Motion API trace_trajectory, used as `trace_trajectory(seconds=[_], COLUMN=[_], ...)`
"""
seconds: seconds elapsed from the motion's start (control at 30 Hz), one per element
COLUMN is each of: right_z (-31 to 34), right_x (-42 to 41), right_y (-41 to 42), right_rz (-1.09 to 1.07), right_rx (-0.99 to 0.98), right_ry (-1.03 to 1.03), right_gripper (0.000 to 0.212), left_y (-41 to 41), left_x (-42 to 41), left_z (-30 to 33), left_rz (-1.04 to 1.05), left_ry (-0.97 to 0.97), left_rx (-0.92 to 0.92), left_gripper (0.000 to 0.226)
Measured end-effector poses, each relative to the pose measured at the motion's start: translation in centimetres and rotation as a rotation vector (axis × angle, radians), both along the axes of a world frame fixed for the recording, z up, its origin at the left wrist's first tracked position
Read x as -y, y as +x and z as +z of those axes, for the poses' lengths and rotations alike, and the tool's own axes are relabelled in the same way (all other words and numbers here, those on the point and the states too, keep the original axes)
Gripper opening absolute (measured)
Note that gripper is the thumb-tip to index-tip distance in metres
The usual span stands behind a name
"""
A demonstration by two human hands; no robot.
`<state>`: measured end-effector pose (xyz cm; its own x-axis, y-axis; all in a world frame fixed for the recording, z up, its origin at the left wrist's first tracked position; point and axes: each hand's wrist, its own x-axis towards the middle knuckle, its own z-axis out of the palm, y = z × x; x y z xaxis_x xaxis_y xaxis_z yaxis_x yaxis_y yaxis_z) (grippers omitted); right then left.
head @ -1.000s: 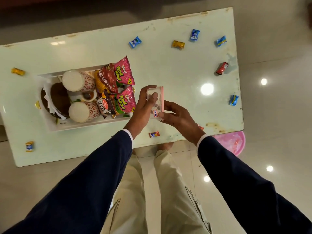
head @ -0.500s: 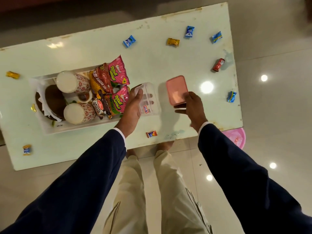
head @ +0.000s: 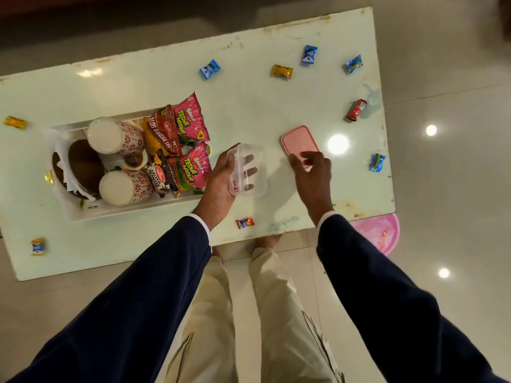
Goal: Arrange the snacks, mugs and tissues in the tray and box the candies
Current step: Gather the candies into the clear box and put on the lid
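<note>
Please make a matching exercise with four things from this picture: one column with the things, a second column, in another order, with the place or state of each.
Things:
1. clear box
2. pink lid
3. red candy
4. patterned mugs

Places or states:
A. in the white tray
B. flat on the table, under the right hand
C. held by the left hand, empty
D. loose near the table's right edge

Pairs: 1-C, 2-B, 3-D, 4-A
</note>
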<state>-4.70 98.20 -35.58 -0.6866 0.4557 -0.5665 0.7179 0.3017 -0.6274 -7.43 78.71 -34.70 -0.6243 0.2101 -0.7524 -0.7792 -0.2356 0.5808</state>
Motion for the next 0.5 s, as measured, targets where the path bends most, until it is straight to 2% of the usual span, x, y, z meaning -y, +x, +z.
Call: trace_trajectory(seconds=[0.1,0.17,0.27,0.37,0.43,0.5], right_z=[1.4,1.2,0.4,-0.5,-1.1,-1.8], right_x=[2.5,3.3,3.4,3.6,4.1,4.7], right_y=[0.7,0.6,-0.5,-1.9,-2.8,-3.5], right_rz=[0.224,0.228,0.140,0.137,0.159,0.213], right_rx=[0.025,0.023,-0.015,-0.059,-0.054,-0.022], right_ry=[-0.359,-0.439,-0.368,-0.224,-0.155,-0.109], right_gripper=[0.038,0.029,0.030,0.032,0.034,0.035], left_y=[-0.1,-0.3,-0.7,-1.0,-1.2,-1.5], left_x=[-0.4,-0.3,0.1,1.0,1.3,1.1], left_z=[0.2,0.3,0.1,-0.3,-0.7,-1.2], left_rz=[0.030,0.026,-0.074,-0.210,-0.268,-0.327], left_ry=[0.024,-0.009,-0.264,-0.538,-0.576,-0.566], left_rx=[0.026,0.031,-0.044,-0.225,-0.276,-0.228], left_gripper=[0.051,0.049,0.041,0.041,0.041,0.045])
